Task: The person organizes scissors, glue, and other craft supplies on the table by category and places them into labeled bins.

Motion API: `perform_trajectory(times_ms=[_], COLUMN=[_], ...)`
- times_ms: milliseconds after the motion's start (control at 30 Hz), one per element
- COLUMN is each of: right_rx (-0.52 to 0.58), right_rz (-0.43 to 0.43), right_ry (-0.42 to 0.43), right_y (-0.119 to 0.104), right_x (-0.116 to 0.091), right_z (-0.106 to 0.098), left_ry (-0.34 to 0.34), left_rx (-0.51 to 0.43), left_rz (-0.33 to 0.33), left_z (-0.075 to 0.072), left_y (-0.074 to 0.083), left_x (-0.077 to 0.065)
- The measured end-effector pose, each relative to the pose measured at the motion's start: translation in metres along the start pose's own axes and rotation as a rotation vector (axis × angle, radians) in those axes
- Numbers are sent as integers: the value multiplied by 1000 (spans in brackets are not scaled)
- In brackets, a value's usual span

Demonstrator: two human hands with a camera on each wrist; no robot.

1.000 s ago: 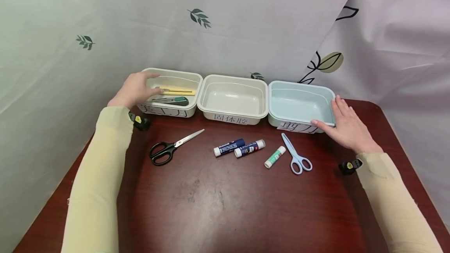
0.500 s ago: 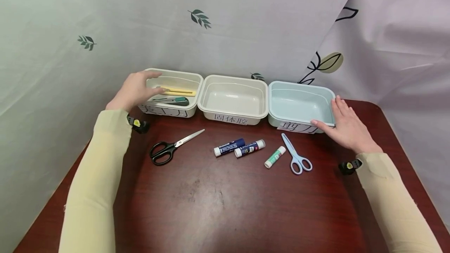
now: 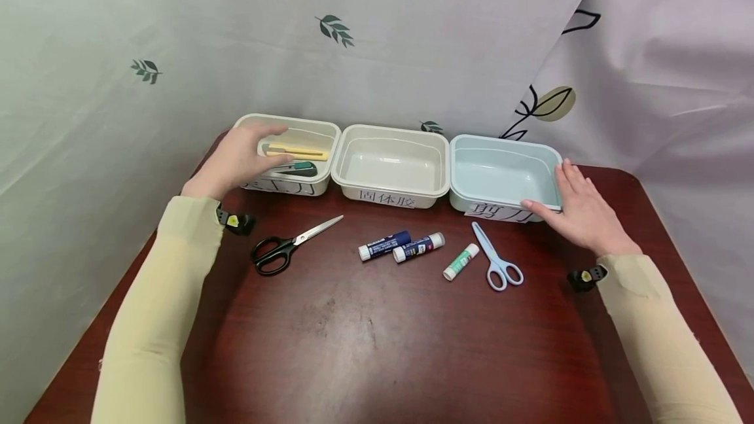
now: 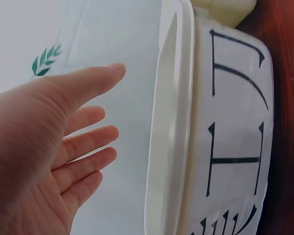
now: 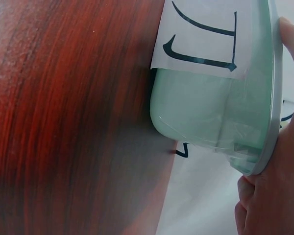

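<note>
My left hand (image 3: pixel 238 156) hovers over the left cream bin (image 3: pixel 331 178), thumb and fingers spread apart with nothing between them. Inside that bin lie a yellow utility knife (image 3: pixel 306 154) and a green-and-black utility knife (image 3: pixel 303 169), partly behind the thumb. In the left wrist view the left hand (image 4: pixel 54 142) has its fingers extended beside the bin's labelled front wall (image 4: pixel 235 117). My right hand (image 3: pixel 589 214) rests against the right corner of the light blue bin (image 3: pixel 501 175), thumb on its front rim and fingers along its side.
Between the outer bins stands a labelled cream bin (image 3: pixel 391 178). On the dark red table (image 3: pixel 353 345) lie black-handled scissors (image 3: pixel 279 254), two blue glue sticks, one of them the left glue stick (image 3: pixel 384 245), a green glue stick (image 3: pixel 461 262) and light blue scissors (image 3: pixel 497 260). A pale curtain (image 3: pixel 383 38) hangs behind.
My left hand has shifted a little to the right over the left bin, uncovering the bin's left back corner. The right hand and the things on the table have stayed in place.
</note>
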State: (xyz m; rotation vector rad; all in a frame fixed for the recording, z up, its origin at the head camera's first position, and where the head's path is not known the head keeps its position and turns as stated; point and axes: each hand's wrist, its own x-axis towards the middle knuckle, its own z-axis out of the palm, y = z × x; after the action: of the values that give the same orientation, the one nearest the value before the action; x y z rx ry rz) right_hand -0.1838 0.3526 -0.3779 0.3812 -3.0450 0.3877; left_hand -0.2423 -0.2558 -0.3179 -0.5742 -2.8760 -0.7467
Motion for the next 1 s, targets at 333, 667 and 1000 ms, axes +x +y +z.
perform_trajectory(times_ms=[333, 667, 1000], right_rx=[1, -2, 10], right_rz=[3, -3, -1], right_ry=[-10, -13, -11], right_y=[0, -1, 0], right_x=[0, 3, 3], right_z=[0, -3, -2], left_ry=[20, 4, -37], left_rx=[28, 16, -36], left_rz=[109, 177, 233], left_z=[15, 32, 54], left_y=[10, 29, 51], left_x=[-6, -18, -27])
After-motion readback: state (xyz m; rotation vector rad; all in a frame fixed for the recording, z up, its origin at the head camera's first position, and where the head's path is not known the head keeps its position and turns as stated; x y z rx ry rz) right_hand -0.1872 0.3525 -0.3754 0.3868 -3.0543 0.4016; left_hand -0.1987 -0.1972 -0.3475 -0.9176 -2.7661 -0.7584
